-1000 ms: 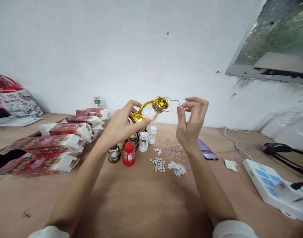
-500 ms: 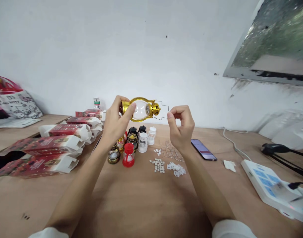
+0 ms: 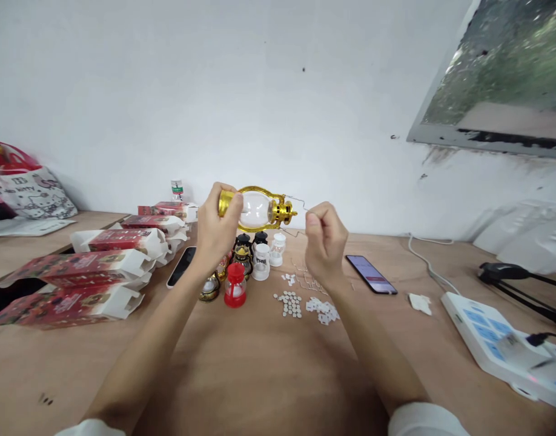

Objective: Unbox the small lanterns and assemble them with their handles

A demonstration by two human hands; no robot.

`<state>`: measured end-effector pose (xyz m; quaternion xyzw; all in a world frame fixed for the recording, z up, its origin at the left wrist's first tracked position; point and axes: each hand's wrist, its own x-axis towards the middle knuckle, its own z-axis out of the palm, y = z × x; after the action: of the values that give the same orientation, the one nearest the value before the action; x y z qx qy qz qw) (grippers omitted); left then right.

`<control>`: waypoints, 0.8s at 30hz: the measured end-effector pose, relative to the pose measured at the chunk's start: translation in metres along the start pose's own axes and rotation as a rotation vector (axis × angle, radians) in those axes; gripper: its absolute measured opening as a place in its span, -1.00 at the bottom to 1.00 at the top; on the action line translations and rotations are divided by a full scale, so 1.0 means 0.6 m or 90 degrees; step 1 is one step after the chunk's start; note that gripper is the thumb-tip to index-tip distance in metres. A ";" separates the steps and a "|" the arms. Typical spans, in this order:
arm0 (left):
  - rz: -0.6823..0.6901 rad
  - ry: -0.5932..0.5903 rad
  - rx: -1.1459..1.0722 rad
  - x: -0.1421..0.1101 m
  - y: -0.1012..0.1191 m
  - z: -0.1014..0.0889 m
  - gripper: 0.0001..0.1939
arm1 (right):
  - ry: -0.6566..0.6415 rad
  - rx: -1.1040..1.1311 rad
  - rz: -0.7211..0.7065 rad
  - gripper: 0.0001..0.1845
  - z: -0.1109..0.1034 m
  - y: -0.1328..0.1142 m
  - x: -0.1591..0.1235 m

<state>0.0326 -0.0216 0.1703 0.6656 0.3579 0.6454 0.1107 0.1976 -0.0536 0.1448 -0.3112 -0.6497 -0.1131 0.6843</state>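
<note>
Held sideways above the table is a gold lantern [image 3: 256, 209] with a clear globe, its finned top pointing right. My left hand [image 3: 218, 221] is closed around its base, thumb against the globe. A thin bent wire handle [image 3: 301, 201] reaches from the lantern's top end to my right hand [image 3: 326, 242], which pinches its far end between thumb and fingers. Below stand small lanterns: a red lantern [image 3: 235, 286], a white lantern [image 3: 261, 262], and several black and bronze ones, partly hidden by my left arm.
Loose bent wires [image 3: 307, 281], round button cells [image 3: 289, 304] and white plastic pieces [image 3: 322, 310] lie mid-table. A phone [image 3: 371, 275] and a power strip [image 3: 500, 345] are at the right. Open red boxes [image 3: 100, 266] line the left; another phone [image 3: 180, 266] lies beside them.
The lantern has dropped slightly. My right hand has shifted a little left and down, and the wire handle now slants instead of extending straight from the lantern's top.
</note>
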 end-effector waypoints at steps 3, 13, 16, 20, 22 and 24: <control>-0.037 -0.045 -0.130 0.013 -0.009 -0.004 -0.73 | 0.073 0.071 0.060 -0.76 -0.004 0.011 0.007; -0.158 -0.164 -0.294 -0.006 0.011 0.016 -0.75 | -0.109 0.261 0.241 -0.82 0.007 0.024 0.014; -0.114 -0.127 -0.223 -0.012 0.011 0.019 -0.75 | -0.059 0.265 0.250 -0.81 0.011 0.031 0.009; -0.045 -0.063 -0.087 -0.013 0.004 0.021 -0.82 | 0.023 0.254 0.248 -0.80 0.014 0.035 0.007; -0.066 -0.070 -0.059 -0.009 -0.003 0.022 -0.85 | 0.008 0.240 0.235 -0.79 0.008 0.038 0.013; -0.097 -0.078 -0.055 -0.002 -0.010 0.020 -0.86 | -0.019 0.206 0.224 -0.77 -0.009 0.049 0.026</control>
<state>0.0422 -0.0140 0.1642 0.6690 0.3720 0.6083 0.2097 0.2205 -0.0300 0.1519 -0.3071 -0.6054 0.1180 0.7247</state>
